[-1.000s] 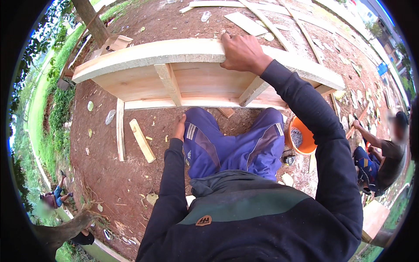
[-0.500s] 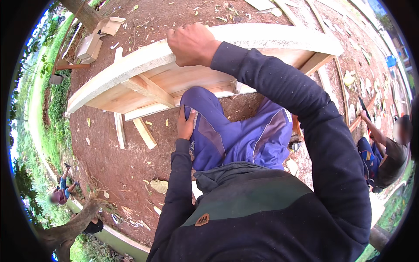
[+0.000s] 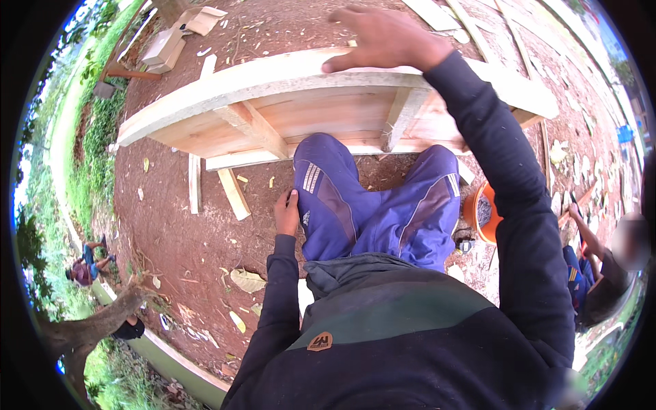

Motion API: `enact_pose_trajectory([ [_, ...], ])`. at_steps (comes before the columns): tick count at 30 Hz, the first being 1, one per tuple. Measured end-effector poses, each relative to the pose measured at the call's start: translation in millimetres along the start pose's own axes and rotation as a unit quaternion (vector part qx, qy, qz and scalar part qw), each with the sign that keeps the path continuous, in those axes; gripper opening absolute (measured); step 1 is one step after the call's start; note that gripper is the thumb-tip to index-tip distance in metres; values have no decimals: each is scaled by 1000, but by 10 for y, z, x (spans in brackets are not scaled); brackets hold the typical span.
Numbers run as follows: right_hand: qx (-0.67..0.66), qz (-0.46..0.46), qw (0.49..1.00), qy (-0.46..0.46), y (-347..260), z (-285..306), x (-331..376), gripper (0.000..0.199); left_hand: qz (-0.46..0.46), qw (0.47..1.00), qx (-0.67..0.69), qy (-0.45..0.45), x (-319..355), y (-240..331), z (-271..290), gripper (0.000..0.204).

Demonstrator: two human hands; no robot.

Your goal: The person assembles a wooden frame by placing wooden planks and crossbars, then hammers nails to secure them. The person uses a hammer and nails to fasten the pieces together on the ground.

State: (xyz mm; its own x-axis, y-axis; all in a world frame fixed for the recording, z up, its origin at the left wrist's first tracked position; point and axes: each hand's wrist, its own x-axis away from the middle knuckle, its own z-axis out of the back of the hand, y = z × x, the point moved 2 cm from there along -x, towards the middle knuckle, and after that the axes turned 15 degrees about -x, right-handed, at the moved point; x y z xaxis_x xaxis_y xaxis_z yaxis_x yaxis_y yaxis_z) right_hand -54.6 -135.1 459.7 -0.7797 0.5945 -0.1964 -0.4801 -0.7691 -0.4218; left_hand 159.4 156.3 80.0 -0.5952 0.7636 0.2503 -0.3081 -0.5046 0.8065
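A long frame of pale timber (image 3: 225,90) stands across in front of my knees, with short cross pieces (image 3: 256,128) between its boards. Over its upper edge, my right hand (image 3: 389,42) is open with the fingers spread, holding nothing. Whether the thumb touches the board I cannot tell. My left hand (image 3: 287,213) lies loosely open against the outer side of my left thigh, its fingers partly hidden by the purple trousers (image 3: 328,198).
An orange bucket (image 3: 470,210) with grey contents stands by my right knee. Offcuts (image 3: 234,194) lie on the soil at left. A cardboard box (image 3: 164,49) sits far left, planks (image 3: 471,31) far right. One person (image 3: 605,283) works at right; another (image 3: 87,265) sits at left.
My right hand has gone from a fist on the board's upper edge to spread fingers, moving right. My left hand has slid down from the knee along the thigh. The bucket has come into sight.
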Motion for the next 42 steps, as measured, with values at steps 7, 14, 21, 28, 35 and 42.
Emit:
enact_pose_trajectory([
  [7,-92,-81,992,15,760,318,920,64,156,985,47,63,332,-936,18,35],
  [14,-33,-52,998,5,946,337,1036,49,228,945,-188,141,373,-1793,60,28],
  [21,-56,-116,992,-16,1179,669,928,48,258,943,-203,57,350,-1759,-329,23],
  [28,-59,-155,985,38,1497,966,1331,50,200,931,-303,40,197,-1602,-580,23],
  [35,-75,-168,970,160,1767,887,1815,52,192,929,-309,64,191,-1628,-651,21],
  [42,-78,-143,970,181,1756,632,1923,55,177,956,-207,108,193,-1854,-596,22],
])
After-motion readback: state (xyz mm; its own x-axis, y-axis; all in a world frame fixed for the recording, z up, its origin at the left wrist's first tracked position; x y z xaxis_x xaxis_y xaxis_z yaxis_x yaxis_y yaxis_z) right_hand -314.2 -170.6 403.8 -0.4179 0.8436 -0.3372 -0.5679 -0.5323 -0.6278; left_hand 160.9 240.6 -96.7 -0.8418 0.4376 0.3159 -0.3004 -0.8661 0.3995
